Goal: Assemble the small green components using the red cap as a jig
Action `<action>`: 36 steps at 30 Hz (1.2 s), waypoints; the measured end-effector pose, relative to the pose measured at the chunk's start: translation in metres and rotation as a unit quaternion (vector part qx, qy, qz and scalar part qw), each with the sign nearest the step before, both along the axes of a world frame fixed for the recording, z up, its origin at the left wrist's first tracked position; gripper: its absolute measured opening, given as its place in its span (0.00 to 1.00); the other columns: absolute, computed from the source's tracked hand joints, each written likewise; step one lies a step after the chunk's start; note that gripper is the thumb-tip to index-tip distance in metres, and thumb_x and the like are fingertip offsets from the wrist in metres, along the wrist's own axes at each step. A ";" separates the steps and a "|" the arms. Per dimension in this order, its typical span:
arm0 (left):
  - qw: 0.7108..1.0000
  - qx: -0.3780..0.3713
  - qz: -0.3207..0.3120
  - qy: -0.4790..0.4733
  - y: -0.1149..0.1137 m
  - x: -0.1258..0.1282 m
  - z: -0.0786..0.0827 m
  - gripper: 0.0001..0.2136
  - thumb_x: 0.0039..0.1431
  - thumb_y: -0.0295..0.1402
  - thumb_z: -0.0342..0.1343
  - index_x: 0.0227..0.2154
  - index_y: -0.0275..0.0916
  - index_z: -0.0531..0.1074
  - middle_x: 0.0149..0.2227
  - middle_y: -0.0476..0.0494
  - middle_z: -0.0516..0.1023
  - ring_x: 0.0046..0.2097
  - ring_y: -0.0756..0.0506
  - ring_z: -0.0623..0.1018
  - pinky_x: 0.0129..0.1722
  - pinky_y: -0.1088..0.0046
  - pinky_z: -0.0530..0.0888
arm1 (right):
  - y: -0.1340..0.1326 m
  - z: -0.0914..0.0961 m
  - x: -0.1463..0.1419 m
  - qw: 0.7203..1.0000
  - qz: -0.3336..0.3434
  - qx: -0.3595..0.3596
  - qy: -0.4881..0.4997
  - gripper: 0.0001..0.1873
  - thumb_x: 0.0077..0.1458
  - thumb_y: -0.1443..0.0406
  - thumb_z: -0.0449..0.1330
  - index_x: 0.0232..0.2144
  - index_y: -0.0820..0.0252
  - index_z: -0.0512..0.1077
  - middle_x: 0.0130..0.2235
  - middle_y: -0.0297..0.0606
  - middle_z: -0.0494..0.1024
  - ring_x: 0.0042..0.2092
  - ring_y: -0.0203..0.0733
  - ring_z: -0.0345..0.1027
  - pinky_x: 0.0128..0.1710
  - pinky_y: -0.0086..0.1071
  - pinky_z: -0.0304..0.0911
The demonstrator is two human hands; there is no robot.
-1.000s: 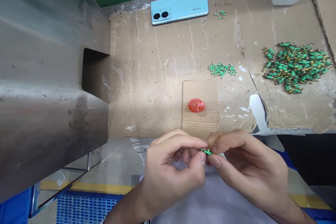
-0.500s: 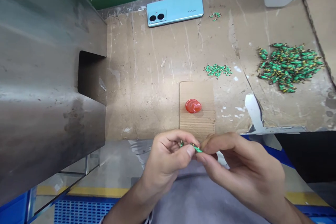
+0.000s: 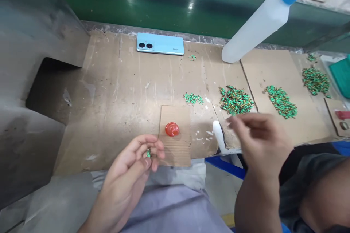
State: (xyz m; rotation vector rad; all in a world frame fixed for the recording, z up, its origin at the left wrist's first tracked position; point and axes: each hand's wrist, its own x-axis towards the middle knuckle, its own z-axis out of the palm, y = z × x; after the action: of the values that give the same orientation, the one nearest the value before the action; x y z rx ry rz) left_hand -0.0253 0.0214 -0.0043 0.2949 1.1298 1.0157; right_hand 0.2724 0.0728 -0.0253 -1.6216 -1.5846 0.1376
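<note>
My left hand (image 3: 128, 174) is half curled in front of the cardboard pad, with a small green-and-gold piece (image 3: 148, 153) resting at its fingers. My right hand (image 3: 262, 142) is raised at the near side of a heap of green-and-gold pieces (image 3: 236, 100). Its thumb and forefinger come together in a pinch, blurred by motion, so what lies between them is hard to make out. On a small cardboard pad (image 3: 175, 156) sits a glossy red blob (image 3: 172, 129). A smaller scatter of green pieces (image 3: 193, 98) lies just beyond the pad.
A light blue phone (image 3: 161, 43) lies along the back edge near a few green bits (image 3: 192, 57). A white squeeze bottle (image 3: 257, 29) leans at the back. More green heaps (image 3: 281, 102) lie to the right. A metal housing (image 3: 35, 116) borders the left. Another person's arm (image 3: 325, 193) shows at lower right.
My hands have parted: the right one has moved right and up to the large heap, while the left stays back with its fingers loosened. The view has shifted, showing more on the right.
</note>
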 end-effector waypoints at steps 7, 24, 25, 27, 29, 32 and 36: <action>0.998 -0.030 0.050 -0.010 0.000 -0.012 0.010 0.16 0.61 0.32 0.80 0.50 0.43 0.88 0.67 0.38 0.85 0.70 0.36 0.84 0.62 0.73 0.86 | 0.061 -0.018 0.069 0.994 -0.046 0.020 -0.094 0.10 0.68 0.60 0.73 0.36 0.51 0.77 0.30 0.39 0.76 0.32 0.50 0.69 0.39 0.45 0.60; 0.995 0.092 -0.036 -0.031 -0.014 -0.022 -0.018 0.03 0.64 0.32 0.79 0.39 0.46 0.91 0.37 0.45 0.91 0.42 0.46 0.91 0.41 0.79 0.86 | 0.076 -0.046 -0.003 0.972 0.153 -0.081 -0.161 0.10 0.72 0.61 0.62 0.39 0.53 0.83 0.42 0.46 0.84 0.46 0.58 0.77 0.53 0.53 0.71; 0.996 0.084 -0.034 -0.024 -0.014 -0.020 -0.018 0.04 0.64 0.32 0.80 0.39 0.45 0.91 0.37 0.44 0.91 0.40 0.47 0.90 0.38 0.81 0.85 | 0.077 -0.046 -0.002 0.971 0.156 -0.085 -0.163 0.11 0.72 0.61 0.62 0.39 0.53 0.83 0.42 0.46 0.84 0.46 0.58 0.77 0.53 0.53 0.71; 0.996 0.079 -0.030 -0.017 -0.012 -0.016 -0.017 0.05 0.63 0.33 0.80 0.40 0.45 0.91 0.37 0.44 0.91 0.37 0.48 0.90 0.34 0.83 0.83 | 0.078 -0.044 0.000 0.967 0.164 -0.096 -0.167 0.12 0.73 0.60 0.61 0.38 0.53 0.83 0.41 0.45 0.85 0.46 0.58 0.78 0.53 0.52 0.70; 0.996 0.081 -0.034 -0.016 -0.011 -0.013 -0.018 0.05 0.64 0.34 0.80 0.41 0.45 0.91 0.38 0.44 0.91 0.35 0.48 0.89 0.29 0.83 0.81 | 0.080 -0.042 0.001 0.964 0.173 -0.109 -0.172 0.12 0.72 0.59 0.61 0.36 0.53 0.82 0.41 0.46 0.84 0.46 0.58 0.77 0.51 0.52 0.70; 0.995 0.090 -0.040 -0.006 -0.009 -0.009 -0.019 0.06 0.65 0.34 0.78 0.43 0.45 0.91 0.39 0.44 0.90 0.32 0.48 0.88 0.23 0.84 0.77 | 0.086 -0.040 0.001 0.959 0.182 -0.127 -0.176 0.11 0.68 0.60 0.62 0.33 0.53 0.79 0.39 0.46 0.84 0.45 0.59 0.77 0.49 0.50 0.69; 0.992 0.115 -0.041 0.036 -0.009 -0.005 -0.022 0.04 0.68 0.33 0.74 0.42 0.42 0.90 0.37 0.44 0.87 0.26 0.51 0.83 0.20 0.84 0.73 | 0.088 -0.034 -0.002 0.958 0.205 -0.131 -0.154 0.06 0.61 0.63 0.63 0.30 0.52 0.75 0.35 0.42 0.82 0.40 0.55 0.76 0.44 0.47 0.69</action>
State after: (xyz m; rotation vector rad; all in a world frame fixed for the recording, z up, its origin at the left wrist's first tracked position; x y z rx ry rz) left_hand -0.0306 0.0119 -0.0260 0.5628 1.0580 1.0696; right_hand 0.2707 0.1611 -0.0591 -1.5398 -2.2142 0.3386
